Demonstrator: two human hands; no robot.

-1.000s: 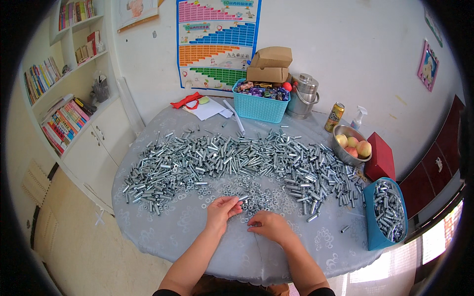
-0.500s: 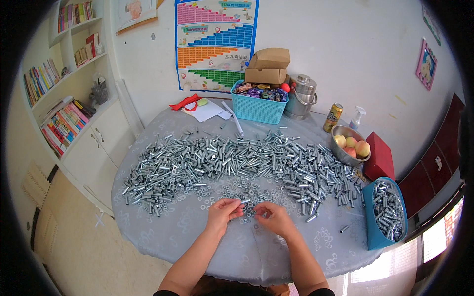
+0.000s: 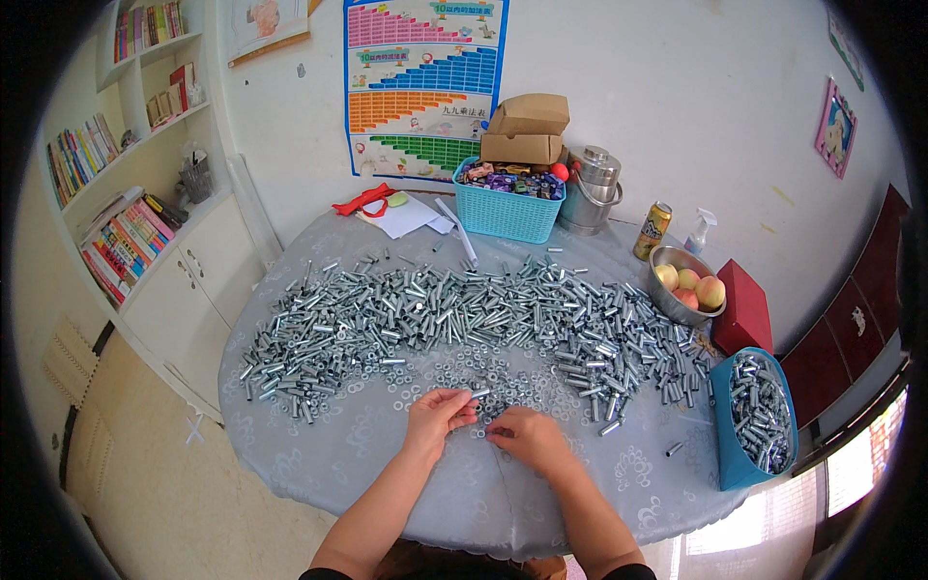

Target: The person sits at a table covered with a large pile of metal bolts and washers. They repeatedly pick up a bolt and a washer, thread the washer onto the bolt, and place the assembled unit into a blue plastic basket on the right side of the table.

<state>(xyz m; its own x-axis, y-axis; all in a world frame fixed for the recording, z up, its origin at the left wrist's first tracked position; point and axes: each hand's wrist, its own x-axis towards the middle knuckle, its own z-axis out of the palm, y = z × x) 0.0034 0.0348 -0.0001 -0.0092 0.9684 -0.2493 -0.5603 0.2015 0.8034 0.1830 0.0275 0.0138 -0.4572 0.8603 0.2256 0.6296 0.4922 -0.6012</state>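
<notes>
My left hand (image 3: 440, 418) pinches a short silver metal sleeve (image 3: 480, 393) between thumb and fingertips, a little above the cloth. My right hand (image 3: 527, 435) is just to its right, fingers curled down at the tabletop. Whatever lies between those fingertips is too small and hidden to make out. A small metal nut (image 3: 480, 435) shows beside the right fingertips. Just beyond both hands spread many loose nuts and washers (image 3: 469, 370). Farther back, a wide curved heap of silver metal sleeves (image 3: 435, 309) lies across the table.
A blue bin (image 3: 727, 435) full of metal sleeves stands at the right edge. Behind it are a red box (image 3: 742, 307), a steel bowl (image 3: 688, 314) of peaches and a can (image 3: 652, 232). A turquoise basket (image 3: 507, 213) and steel pot (image 3: 587, 208) stand at the back.
My right hand has moved slightly left and down to the tabletop, its fingers curling in. My left hand stays in place with the metal sleeve.
</notes>
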